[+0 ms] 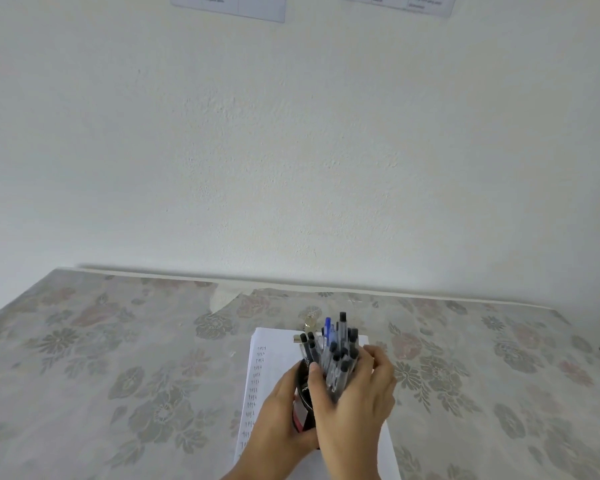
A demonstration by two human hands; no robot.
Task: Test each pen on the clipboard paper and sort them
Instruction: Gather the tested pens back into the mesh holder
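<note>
Black cylindrical holder (303,393) gripped by left hand (281,420) | right hand (354,407) clasps capped plastic pens (336,351) | above scribbled white paper (267,362)

A sheet of paper (274,358) lay on the table (118,358), centred near its front edge, with a clip (309,323) at its far end. Over the paper, the left hand (278,420) gripped a pen holder (302,403) from the left, and the right hand (357,410) wrapped round the pens (336,351) standing in it. A wall (291,150) rose behind the table, with two notices (236,5) high on it.

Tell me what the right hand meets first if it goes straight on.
The pens: the right hand grips the bundle. Beyond them, probably the clipboard's metal clip, though depth is unclear.
</note>
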